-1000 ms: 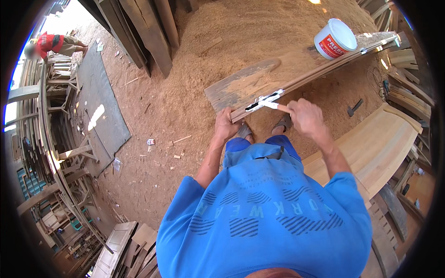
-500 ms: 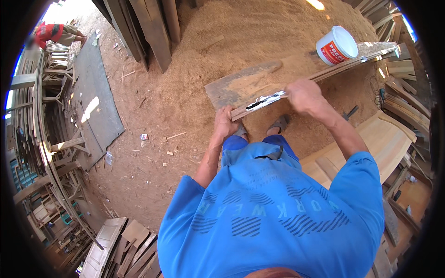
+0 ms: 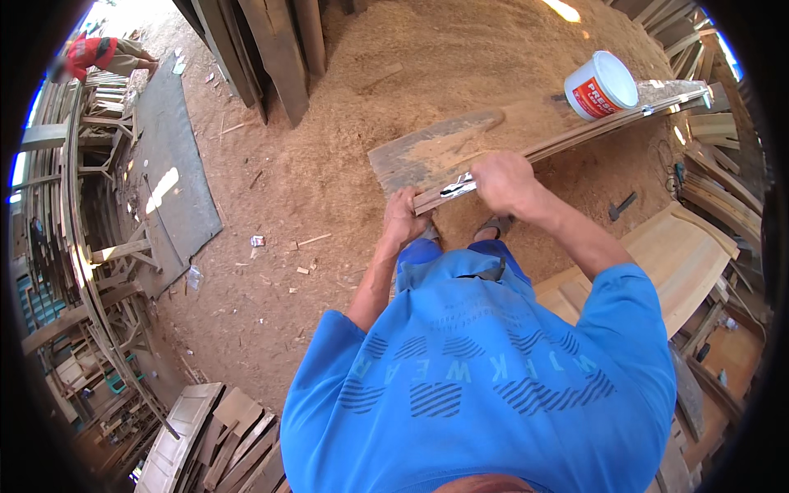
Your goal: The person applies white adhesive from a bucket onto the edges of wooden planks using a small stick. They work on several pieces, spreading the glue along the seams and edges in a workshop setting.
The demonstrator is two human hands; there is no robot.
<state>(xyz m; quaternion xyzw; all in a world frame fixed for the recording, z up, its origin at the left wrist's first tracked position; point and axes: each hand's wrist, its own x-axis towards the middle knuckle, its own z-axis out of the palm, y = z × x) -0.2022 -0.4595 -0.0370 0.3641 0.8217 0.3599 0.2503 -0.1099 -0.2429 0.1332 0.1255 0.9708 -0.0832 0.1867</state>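
Note:
A long stack of thin wooden boards [image 3: 567,146] runs from in front of me toward the upper right. My left hand [image 3: 404,215] is closed around its near end. Farther along, my right hand [image 3: 503,182] is closed over the top of the boards. A shiny silver-white strip with a black patch [image 3: 457,186] lies on the boards between my hands, partly covered by the right one. What the right fingers grip is hidden. Beyond the stack, a worn plank [image 3: 427,144] dusted with sawdust lies on the ground.
A white bucket with a red label [image 3: 604,86] stands beside the boards' far end. On the right are a hammer-like tool [image 3: 623,205] and a pale wooden panel [image 3: 657,255]. Tall planks [image 3: 275,57] lean ahead. Far left, a person in red [image 3: 90,56] bends by a dark sheet [image 3: 168,164].
My right hand has slid left along the boards toward my left hand, so less of the shiny strip shows. The left hand keeps its hold on the near end.

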